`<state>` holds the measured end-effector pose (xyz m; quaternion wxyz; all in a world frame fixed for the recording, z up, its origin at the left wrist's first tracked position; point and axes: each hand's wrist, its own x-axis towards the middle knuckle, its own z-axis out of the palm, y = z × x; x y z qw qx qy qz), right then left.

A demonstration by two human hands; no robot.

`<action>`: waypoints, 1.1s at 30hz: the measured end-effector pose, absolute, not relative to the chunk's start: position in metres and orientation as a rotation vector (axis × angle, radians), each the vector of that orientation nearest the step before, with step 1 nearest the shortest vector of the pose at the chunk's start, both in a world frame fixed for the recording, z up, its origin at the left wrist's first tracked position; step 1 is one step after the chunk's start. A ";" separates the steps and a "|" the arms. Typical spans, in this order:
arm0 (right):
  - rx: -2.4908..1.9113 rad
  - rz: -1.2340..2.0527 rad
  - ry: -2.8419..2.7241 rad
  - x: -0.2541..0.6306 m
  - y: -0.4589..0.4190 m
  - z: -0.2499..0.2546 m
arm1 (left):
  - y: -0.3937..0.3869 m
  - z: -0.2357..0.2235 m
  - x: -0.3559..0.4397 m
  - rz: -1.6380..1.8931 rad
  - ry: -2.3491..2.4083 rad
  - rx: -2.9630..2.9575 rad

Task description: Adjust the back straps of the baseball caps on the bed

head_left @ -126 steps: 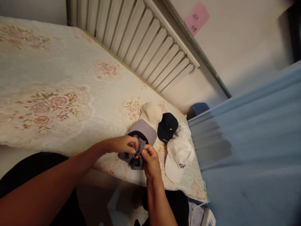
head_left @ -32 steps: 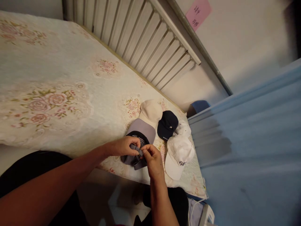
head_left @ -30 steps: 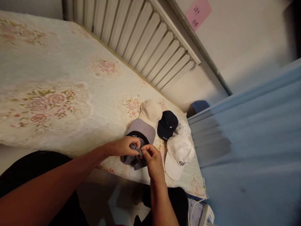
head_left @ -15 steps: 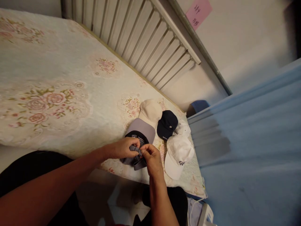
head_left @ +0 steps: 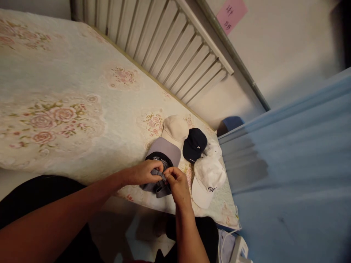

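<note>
A grey cap [head_left: 166, 149] lies upside down near the front edge of the floral mattress [head_left: 68, 109], its dark inside facing up. My left hand [head_left: 144, 172] pinches the grey back strap of this cap. My right hand [head_left: 177, 182] pinches the same strap from the other side, fingertips meeting the left hand's. Behind the grey cap sits a beige cap [head_left: 175, 128]. Right of it are a navy cap [head_left: 194, 144] and a white cap [head_left: 207, 177].
A metal bed rail [head_left: 175, 44] runs along the mattress's far side against the wall, which bears a pink note [head_left: 230, 14]. A blue curtain [head_left: 296, 175] hangs at the right. A white device [head_left: 237, 250] with a cable lies on the floor below.
The strap, lifted between my fingers 4.2 s ago, has been lowered onto the cap. In the last second my hands have barely moved.
</note>
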<state>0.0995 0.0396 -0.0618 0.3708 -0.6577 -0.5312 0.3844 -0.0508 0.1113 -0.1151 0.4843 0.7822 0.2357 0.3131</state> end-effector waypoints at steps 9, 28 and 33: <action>-1.738 0.895 -1.321 0.093 0.038 -0.062 | 0.111 -0.113 -0.051 0.753 0.544 1.924; -1.707 0.498 -1.628 0.092 0.034 -0.063 | 0.110 -0.109 -0.052 0.706 0.505 1.900; -1.662 0.530 -1.596 0.091 0.033 -0.061 | 0.111 -0.111 -0.053 0.730 0.483 1.828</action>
